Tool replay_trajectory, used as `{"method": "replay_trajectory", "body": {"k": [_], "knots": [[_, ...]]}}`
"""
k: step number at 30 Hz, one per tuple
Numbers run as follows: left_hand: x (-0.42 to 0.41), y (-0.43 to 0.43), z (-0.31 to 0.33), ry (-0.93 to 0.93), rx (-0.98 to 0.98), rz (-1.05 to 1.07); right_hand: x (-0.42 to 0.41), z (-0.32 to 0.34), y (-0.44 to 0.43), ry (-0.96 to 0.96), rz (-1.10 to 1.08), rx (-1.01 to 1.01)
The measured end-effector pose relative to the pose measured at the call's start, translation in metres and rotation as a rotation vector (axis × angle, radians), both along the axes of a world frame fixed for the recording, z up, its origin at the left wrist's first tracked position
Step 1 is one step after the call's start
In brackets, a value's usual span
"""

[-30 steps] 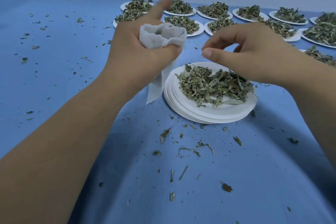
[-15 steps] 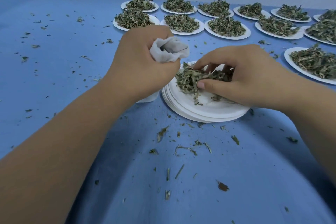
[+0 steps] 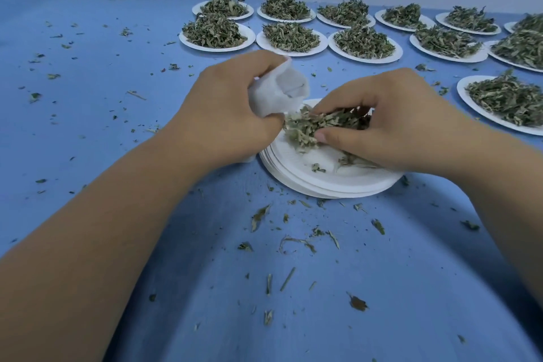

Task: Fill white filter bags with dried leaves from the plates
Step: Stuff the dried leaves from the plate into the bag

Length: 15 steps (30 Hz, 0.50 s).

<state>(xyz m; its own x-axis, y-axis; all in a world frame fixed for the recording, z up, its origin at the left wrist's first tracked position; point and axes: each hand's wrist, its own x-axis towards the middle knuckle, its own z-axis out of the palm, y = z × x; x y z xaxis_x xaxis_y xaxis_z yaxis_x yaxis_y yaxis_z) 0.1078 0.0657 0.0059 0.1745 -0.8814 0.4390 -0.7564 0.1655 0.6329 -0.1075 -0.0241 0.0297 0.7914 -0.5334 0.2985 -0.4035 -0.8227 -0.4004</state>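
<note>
White filter bag [image 3: 277, 92] sits in the left hand [image 3: 229, 117], whose curled fingers grip it just above the left rim of the near plate stack [image 3: 332, 182]. Its mouth is tipped toward the dried leaves [image 3: 308, 126], probably to shorten the transfer. The right hand [image 3: 390, 117] pinches a clump of them beside that mouth.

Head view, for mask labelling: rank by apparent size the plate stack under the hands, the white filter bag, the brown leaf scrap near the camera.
1. plate stack
2. white filter bag, partly hidden
3. brown leaf scrap
</note>
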Motion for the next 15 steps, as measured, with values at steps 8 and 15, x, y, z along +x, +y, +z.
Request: {"method": "replay_trajectory", "body": {"k": [8,15], "knots": [[-0.004,0.001,0.001,-0.05,0.072,0.018,-0.012,0.016,0.003,-0.196,-0.085,0.031],[-0.011,0.0,0.005,-0.218,0.037,0.093,-0.003,0.02,0.017,-0.276,-0.111,-0.058]]}}
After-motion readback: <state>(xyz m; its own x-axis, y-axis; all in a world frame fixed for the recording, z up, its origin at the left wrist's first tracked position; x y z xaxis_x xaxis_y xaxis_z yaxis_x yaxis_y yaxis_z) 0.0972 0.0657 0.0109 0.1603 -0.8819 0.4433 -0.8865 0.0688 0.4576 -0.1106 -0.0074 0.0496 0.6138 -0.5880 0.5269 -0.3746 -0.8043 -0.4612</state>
